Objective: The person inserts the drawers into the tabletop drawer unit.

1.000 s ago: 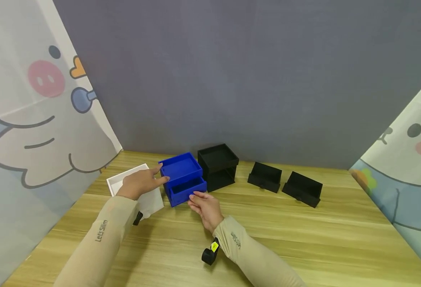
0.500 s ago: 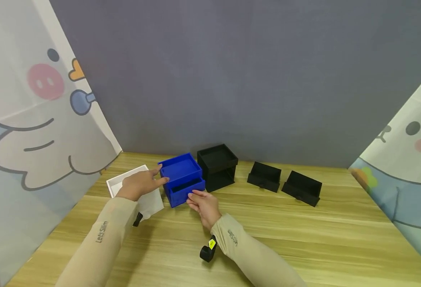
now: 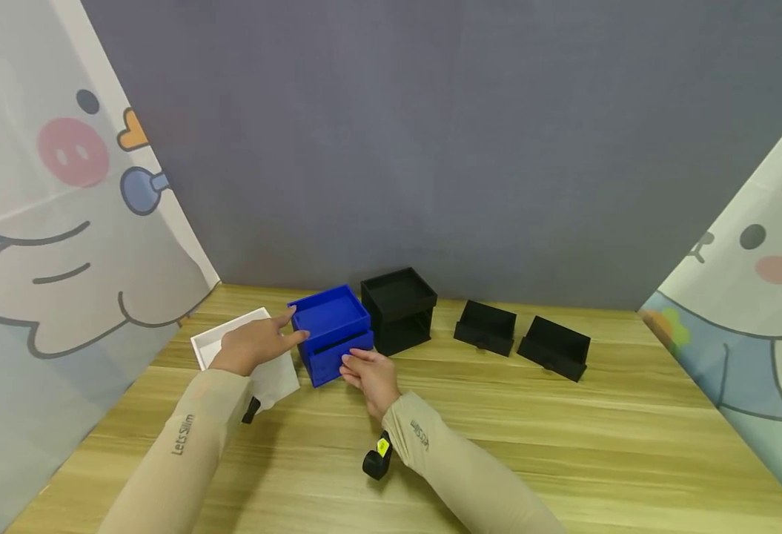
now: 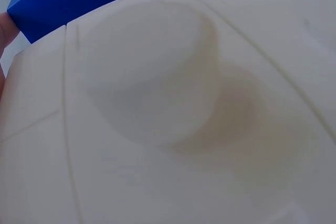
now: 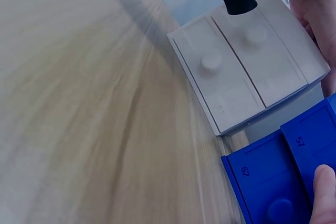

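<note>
A blue mini drawer cabinet [image 3: 330,314] with a tray-like top stands left of centre in the head view. Its upper drawer [image 3: 333,357] sticks out slightly at the front. My left hand [image 3: 252,347] rests against the cabinet's left side, thumb and index finger spread along the edge; its other fingers are hidden. My right hand [image 3: 372,380] pinches the front of the drawer at its middle; whatever knob is there is covered. In the right wrist view the thumb [image 5: 324,190] lies on that drawer, above a lower drawer [image 5: 265,182] with a round knob.
A white drawer cabinet [image 3: 276,382] stands under my left forearm, its knobbed fronts [image 5: 231,77] facing me. A black cabinet frame [image 3: 399,293] with an open front stands right of the blue one. Two loose black drawers [image 3: 486,327] lie farther right on the wooden table [image 3: 497,430].
My right hand has moved the blue drawer inward, so its opening has narrowed to a thin slot. My left hand has stayed at the cabinet's side.
</note>
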Available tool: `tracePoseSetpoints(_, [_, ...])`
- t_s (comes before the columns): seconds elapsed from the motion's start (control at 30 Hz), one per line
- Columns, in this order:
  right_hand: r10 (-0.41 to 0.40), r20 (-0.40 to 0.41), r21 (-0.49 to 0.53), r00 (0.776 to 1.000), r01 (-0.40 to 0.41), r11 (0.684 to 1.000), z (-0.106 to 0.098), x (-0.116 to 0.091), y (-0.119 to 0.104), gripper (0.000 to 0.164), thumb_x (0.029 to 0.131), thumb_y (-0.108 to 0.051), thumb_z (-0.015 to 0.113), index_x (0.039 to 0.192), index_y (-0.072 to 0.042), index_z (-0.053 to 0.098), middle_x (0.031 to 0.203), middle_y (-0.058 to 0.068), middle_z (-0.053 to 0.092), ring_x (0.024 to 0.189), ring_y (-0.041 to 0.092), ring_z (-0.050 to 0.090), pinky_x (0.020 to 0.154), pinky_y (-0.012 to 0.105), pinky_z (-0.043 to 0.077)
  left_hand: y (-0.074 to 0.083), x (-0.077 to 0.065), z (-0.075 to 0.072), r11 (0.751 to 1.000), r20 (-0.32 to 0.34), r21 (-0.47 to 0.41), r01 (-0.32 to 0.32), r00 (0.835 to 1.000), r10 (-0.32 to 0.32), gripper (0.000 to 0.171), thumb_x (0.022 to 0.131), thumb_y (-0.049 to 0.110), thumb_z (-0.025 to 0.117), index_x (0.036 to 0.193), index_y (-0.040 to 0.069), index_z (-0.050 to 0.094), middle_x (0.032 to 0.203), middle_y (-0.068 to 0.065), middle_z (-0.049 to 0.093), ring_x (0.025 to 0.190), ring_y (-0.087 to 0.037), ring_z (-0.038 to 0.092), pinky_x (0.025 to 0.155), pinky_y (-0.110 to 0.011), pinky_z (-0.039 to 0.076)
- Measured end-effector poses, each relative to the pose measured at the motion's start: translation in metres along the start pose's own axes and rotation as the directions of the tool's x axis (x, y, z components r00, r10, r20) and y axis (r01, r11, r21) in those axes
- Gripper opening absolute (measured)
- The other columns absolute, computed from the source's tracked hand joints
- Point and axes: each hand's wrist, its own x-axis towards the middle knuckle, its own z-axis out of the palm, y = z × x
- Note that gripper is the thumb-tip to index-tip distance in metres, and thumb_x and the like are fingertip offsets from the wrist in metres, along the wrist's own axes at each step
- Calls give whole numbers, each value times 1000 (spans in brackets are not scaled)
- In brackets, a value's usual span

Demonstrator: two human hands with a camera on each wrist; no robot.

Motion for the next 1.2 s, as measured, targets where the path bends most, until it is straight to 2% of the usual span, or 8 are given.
tracePoseSetpoints(0.17, [-13, -1, -25, 1000, 13, 1000, 3, 2, -1, 27, 86, 7, 64, 111, 17, 60, 86, 15, 70, 63, 9, 64, 63, 24, 54, -1, -1, -1, 1000, -8, -1, -7, 1000, 7, 82, 91, 67, 37, 153, 14, 25, 139, -25, 45, 118, -47, 49, 71, -56, 46])
tracePoseSetpoints(0.5, [-22, -14, -97, 1000, 20, 995, 6, 2, -4, 23, 86, 4, 67, 106, 14, 64, 83, 15, 70, 60, 10, 64, 64, 29, 55, -2, -2, 1, 1000, 2, -5, 7, 1000, -7, 83, 91, 68, 36, 153, 15, 23, 139, -26, 45, 117, -48, 50, 68, -54, 46])
tracePoseSetpoints(0.7, [-21, -24, -91, 999, 19, 996, 7, 5, -2, 22, 86, 4, 67, 105, 15, 63, 80, 12, 69, 59, 10, 64, 65, 30, 55, -3, 0, 5, 1000, -20, 4, 13, 1000, -13, 82, 91, 69, 36, 153, 16, 24, 137, -25, 47, 113, -46, 53, 64, -50, 45])
tracePoseSetpoints(1.0, [-26, -69, -84, 997, 21, 996, 11, 6, 1, 22, 86, 5, 67, 105, 15, 64, 86, 18, 70, 63, 12, 65, 71, 35, 55, 1, -1, 6, 1000, -16, 0, 8, 1000, -8, 81, 92, 67, 36, 153, 15, 25, 137, -26, 47, 116, -48, 51, 73, -58, 45])
tracePoseSetpoints(1.2, [-37, -60, -100, 998, 31, 994, 11, 9, 0, 22, 86, 3, 67, 105, 14, 64, 83, 15, 70, 62, 11, 65, 67, 31, 55, 2, 2, 3, 999, -16, 27, 18, 1000, -17, 79, 92, 66, 36, 153, 16, 25, 137, -25, 48, 115, -47, 52, 72, -56, 45])
